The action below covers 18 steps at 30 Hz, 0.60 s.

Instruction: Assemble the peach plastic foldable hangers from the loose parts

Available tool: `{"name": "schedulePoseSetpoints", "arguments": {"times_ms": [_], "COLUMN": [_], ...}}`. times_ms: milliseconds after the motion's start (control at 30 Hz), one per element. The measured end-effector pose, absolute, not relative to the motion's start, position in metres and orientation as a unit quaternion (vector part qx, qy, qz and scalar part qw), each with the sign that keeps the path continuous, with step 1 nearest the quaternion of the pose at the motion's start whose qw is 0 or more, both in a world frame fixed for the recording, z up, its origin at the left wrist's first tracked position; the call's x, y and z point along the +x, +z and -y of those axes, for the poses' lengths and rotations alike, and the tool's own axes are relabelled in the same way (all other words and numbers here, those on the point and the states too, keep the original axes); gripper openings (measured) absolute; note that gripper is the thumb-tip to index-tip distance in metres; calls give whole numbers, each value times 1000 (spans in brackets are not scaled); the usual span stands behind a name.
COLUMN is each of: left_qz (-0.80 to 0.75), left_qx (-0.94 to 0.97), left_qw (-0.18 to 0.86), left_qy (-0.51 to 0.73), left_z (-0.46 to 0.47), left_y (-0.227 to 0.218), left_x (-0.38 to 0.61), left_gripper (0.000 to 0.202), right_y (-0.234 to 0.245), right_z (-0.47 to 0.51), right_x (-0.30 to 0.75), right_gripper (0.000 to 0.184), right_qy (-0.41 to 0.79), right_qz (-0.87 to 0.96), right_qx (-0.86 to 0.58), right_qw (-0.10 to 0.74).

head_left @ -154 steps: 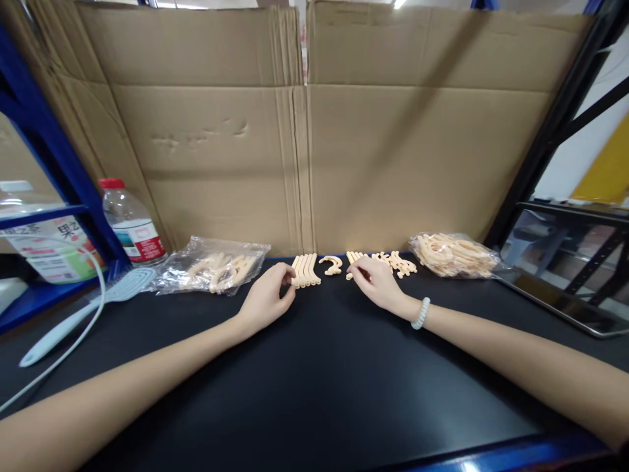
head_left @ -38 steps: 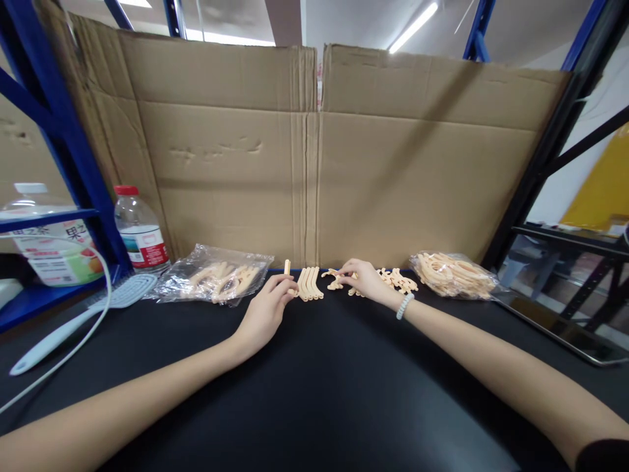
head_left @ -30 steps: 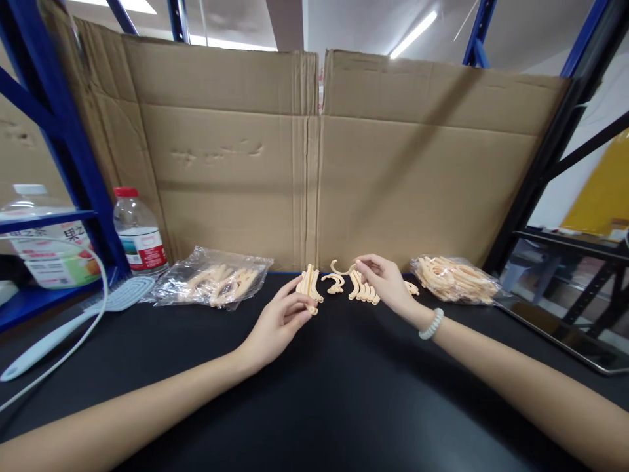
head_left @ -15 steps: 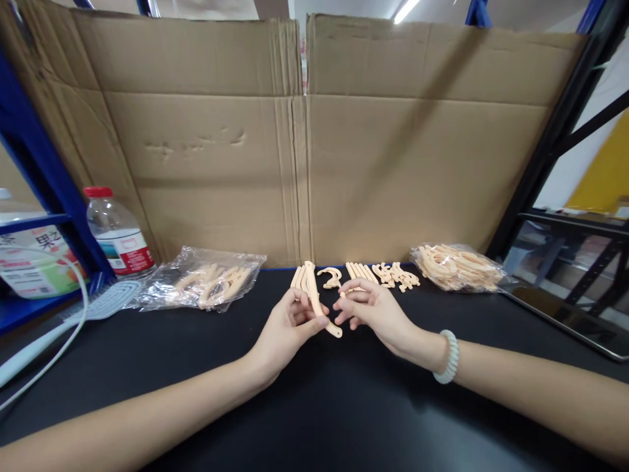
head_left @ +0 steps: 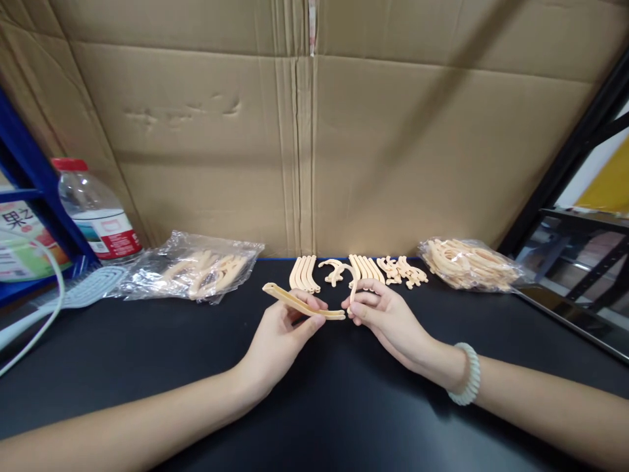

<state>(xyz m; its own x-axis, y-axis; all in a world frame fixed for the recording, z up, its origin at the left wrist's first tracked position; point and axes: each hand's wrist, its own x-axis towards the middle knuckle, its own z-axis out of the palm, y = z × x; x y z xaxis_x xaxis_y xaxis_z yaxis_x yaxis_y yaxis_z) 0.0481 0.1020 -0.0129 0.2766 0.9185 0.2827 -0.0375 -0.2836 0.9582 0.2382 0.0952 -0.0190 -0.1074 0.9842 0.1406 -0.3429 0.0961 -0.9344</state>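
Observation:
My left hand (head_left: pixel 285 334) pinches a long, slightly curved beige plastic bar (head_left: pixel 295 303), held level above the black table (head_left: pixel 314 406). My right hand (head_left: pixel 388 318) pinches a thin beige hook piece (head_left: pixel 350 280) upright, its lower end meeting the bar's right end. Behind the hands, small rows of beige parts lie at the table's back edge: curved bars (head_left: pixel 304 272), a loose hook (head_left: pixel 332 269), more bars (head_left: pixel 366 265) and small pieces (head_left: pixel 403 270).
A clear bag of beige parts (head_left: pixel 196 270) lies at the back left, another bag (head_left: pixel 469 262) at the back right. A water bottle (head_left: pixel 93 213), a pale brush (head_left: pixel 63 298) and a white cable are at the left. A cardboard wall (head_left: pixel 314 144) stands behind; black shelving is at the right.
Both hands drew back from the rows toward me, each with a part. The left turned its bar from upright to level, and the right brought the hook to the bar's end.

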Motion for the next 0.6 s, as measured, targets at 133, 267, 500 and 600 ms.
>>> {"name": "schedulePoseSetpoints", "arguments": {"times_ms": [133,267,500,600], "left_qz": [-351,-348,-347,-342], "left_qx": [649,659,661,659], "left_qw": [466,448,449,455], "left_qy": [488,494,491,491], "left_z": [-101,-100,-100,-100], "left_y": [-13,-13,-11,-11], "left_x": [47,47,48,48], "left_gripper": [15,11,10,11], "right_y": [-20,-21,-22,-21], "right_z": [-96,-95,-95,-95], "right_x": [241,242,243,244], "right_gripper": [23,21,15,17], "right_qy": [576,573,546,560], "right_qz": [476,484,548,568], "right_qx": [-364,-369,-365,-347], "right_qw": [556,548,519,493]}}
